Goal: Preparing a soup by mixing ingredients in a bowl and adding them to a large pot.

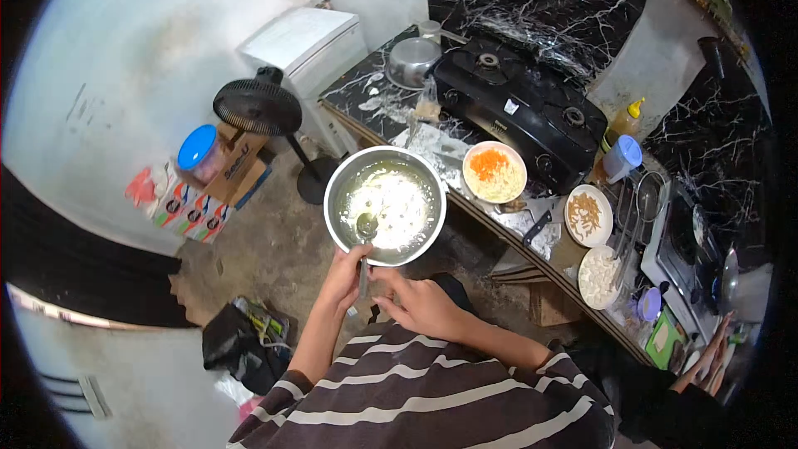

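Note:
A round metal bowl (333, 224) is held up in front of me, over the floor beside the counter. It contains a clear, yellowish liquid that reflects bright light. My left hand (340, 279) grips the bowl's near rim, its thumb lying by the handle of a metal spoon (363, 274). The spoon's head rests inside the bowl and its handle sticks out over the rim. My right hand (427, 305) is just below the rim, index finger reaching towards the spoon handle, thumb apart from it. Whether that fingertip touches the bowl or handle is unclear.
On the counter stand a black gas stove (517, 106), a bowl of shredded vegetables (495, 184), a knife (537, 227), two bowls of pale pieces (586, 215) and a lidded metal pot (413, 62). A pedestal fan (259, 106) stands left. Another person's hands (714, 355) are far right.

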A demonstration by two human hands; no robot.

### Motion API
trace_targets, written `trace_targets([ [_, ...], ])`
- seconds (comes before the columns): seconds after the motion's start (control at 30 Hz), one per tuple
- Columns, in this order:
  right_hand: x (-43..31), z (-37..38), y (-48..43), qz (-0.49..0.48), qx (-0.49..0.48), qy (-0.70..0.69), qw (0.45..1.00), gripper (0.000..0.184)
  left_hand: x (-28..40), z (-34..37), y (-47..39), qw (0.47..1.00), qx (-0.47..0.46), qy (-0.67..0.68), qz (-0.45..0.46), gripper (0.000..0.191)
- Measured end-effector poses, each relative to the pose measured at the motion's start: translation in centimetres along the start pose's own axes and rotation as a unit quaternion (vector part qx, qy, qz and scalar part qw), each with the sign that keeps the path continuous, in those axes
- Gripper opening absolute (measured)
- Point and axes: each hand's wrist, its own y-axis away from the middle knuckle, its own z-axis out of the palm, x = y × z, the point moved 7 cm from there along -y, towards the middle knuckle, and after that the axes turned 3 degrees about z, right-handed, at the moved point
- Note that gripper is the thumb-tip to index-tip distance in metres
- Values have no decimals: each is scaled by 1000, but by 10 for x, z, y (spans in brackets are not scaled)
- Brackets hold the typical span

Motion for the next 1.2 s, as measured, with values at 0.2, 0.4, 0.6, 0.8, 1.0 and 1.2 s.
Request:
trace_targets([
  [0.2,21,-40,-87,-42,81,19,996,37,29,5,-112,998,-57,-5,-19,45],
  [0.4,44,-103,-161,-52,144,27,988,42,56,47,-189,998,-50,15,-27,50],
  [0.6,73,-147,-207,10,170,166,971,42,70,76,-255,996,-71,-32,-45,51],
  [0.8,79,-183,-229,-59,256,254,931,49,68,126,-302,992,-76,11,-98,45],
  [1.0,99,-218,-233,20,354,245,903,13,71,160,-344,978,-155,-3,-139,40],
  [1.2,140,-269,-219,167,478,45,861,9,76,186,-387,957,-241,-35,-158,41],
])
